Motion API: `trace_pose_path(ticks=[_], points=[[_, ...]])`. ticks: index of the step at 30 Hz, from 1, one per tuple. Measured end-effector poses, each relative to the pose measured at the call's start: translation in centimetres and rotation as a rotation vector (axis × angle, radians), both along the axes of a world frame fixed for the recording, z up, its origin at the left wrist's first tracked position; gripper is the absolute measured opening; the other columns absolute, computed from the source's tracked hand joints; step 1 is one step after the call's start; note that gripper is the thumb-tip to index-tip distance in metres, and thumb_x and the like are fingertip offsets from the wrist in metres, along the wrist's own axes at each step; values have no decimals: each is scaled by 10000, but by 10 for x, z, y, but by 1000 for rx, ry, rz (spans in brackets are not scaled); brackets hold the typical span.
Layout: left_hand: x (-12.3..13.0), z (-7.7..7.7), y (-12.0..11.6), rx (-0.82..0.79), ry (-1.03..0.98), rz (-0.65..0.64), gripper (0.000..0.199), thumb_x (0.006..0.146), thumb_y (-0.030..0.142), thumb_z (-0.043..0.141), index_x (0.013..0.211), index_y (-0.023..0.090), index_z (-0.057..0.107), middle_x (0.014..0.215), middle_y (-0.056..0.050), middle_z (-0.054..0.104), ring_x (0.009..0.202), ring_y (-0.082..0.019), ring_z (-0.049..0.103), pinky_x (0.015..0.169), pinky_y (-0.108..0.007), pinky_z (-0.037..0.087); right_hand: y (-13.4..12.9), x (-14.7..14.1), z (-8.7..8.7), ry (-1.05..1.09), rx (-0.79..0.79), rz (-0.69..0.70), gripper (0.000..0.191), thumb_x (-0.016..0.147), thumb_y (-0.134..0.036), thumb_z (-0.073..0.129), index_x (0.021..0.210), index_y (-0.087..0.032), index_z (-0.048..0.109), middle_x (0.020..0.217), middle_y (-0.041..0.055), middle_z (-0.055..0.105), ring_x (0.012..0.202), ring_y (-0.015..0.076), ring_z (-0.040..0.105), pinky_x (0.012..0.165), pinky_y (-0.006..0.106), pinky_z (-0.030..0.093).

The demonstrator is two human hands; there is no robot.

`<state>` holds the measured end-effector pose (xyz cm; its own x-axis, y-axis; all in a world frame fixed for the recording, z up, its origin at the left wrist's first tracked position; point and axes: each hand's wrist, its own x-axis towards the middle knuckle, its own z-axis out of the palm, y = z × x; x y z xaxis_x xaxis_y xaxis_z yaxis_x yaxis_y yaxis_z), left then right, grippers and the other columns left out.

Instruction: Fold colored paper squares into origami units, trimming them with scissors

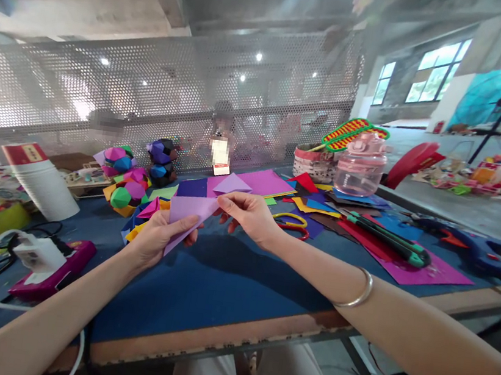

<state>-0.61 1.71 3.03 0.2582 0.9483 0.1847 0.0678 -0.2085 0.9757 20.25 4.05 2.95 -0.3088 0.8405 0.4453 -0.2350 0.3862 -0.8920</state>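
A light purple paper [187,209], folded to a point at its right end, is held up over the blue table [218,294]. My left hand [163,234] grips its lower left part between thumb and fingers. At the pointed right end, my right hand [246,216] pinches the paper with thumb and index finger. Just behind my left hand lie folded pieces in pink, yellow and blue [140,219]. Beyond the held paper are a dark blue sheet [192,188], another light purple piece [233,184] and a larger purple sheet [269,182].
Scissors [294,221], a green cutter [386,239], a glue gun [464,243] and a pink bottle [360,168] are on the right. Left are paper balls [127,196], stacked cups [47,185] and a power strip [54,272] with cables. A mesh panel [151,100] stands behind.
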Motion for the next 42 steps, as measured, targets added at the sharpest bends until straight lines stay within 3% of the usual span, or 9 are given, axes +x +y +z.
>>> trace_pose_path(ticks=[11,24,32,38,42], points=[[-1,-1,1,-15,-11,-5,343,719,452,823,693,124,728,553,-21,662,503,-104,576,519,-192,476,1,2,-1,-32,-8,-50,401,737,-557,765,789,-160,756,717,32,702,558,95,593,425,182,476],[-2,-3,3,2,-10,-24,388,717,487,824,731,110,730,567,-21,668,503,-99,574,515,-196,467,-3,-2,-3,-27,-9,-122,405,763,-563,724,736,-161,698,647,6,668,504,84,569,461,201,467],[-6,-7,7,78,68,-48,264,905,360,691,797,121,667,631,28,645,548,-99,594,565,-233,500,-7,-6,-3,-50,87,-223,403,814,-516,672,619,-191,534,519,-80,438,428,59,362,422,229,271],[-7,-7,8,85,128,-61,261,953,332,639,801,121,645,659,38,622,557,-95,592,571,-240,517,-4,-7,-4,-46,130,-302,399,789,-425,702,577,-200,449,544,-82,377,523,75,316,501,246,268],[-7,-7,9,89,123,-59,253,955,332,637,817,120,650,655,39,619,553,-95,589,569,-239,515,-5,-7,-6,-58,132,-267,414,856,-444,628,593,-213,408,535,-88,344,499,74,306,489,245,261]])
